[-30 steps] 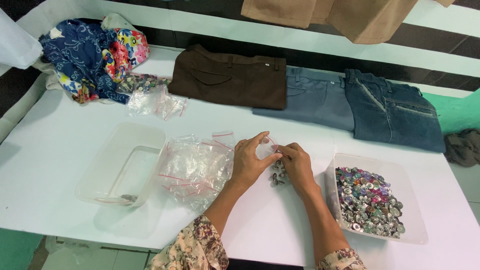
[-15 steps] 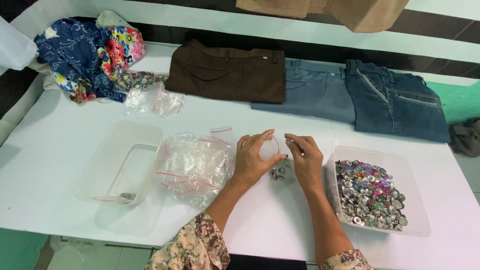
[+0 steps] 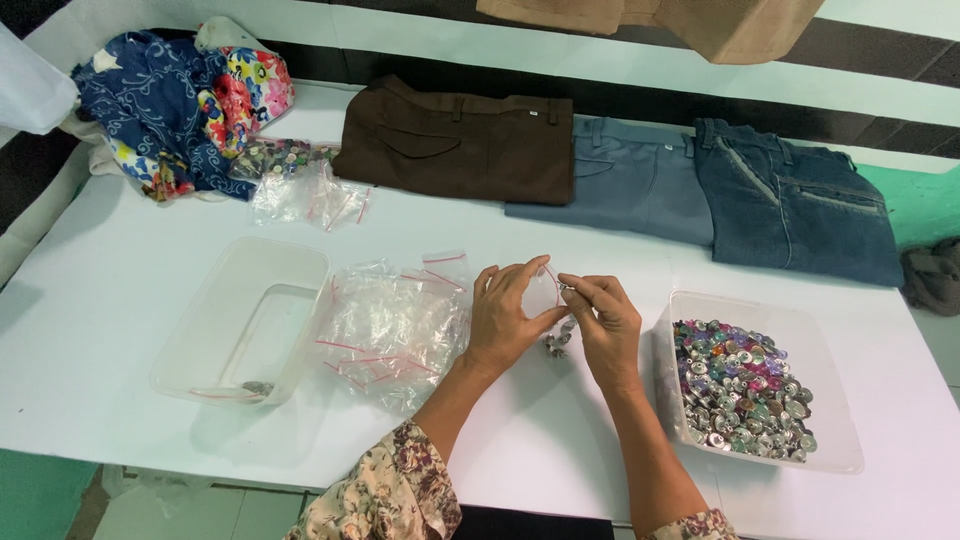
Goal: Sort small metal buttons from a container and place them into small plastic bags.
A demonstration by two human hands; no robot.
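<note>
— What fills the frame? A white tabletop [image 3: 120, 330], evenly lit, runs edge to edge.

— And behind it? A black-and-white striped wall [image 3: 620, 70] spans the top of the frame.

— Anything lower down? A green surface [image 3: 40, 495] shows at lower left, with pale floor tiles [image 3: 190, 510] beside it; more green [image 3: 925, 205] shows at right.

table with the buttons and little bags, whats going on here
A person sits at a white table. The left hand holds up a small clear zip bag, and the right hand pinches something tiny at its opening. A few buttons lie under the hands. A tub of shiny buttons stands to the right, a heap of empty bags and a nearly empty tub to the left. Folded trousers lie along the back.
</note>
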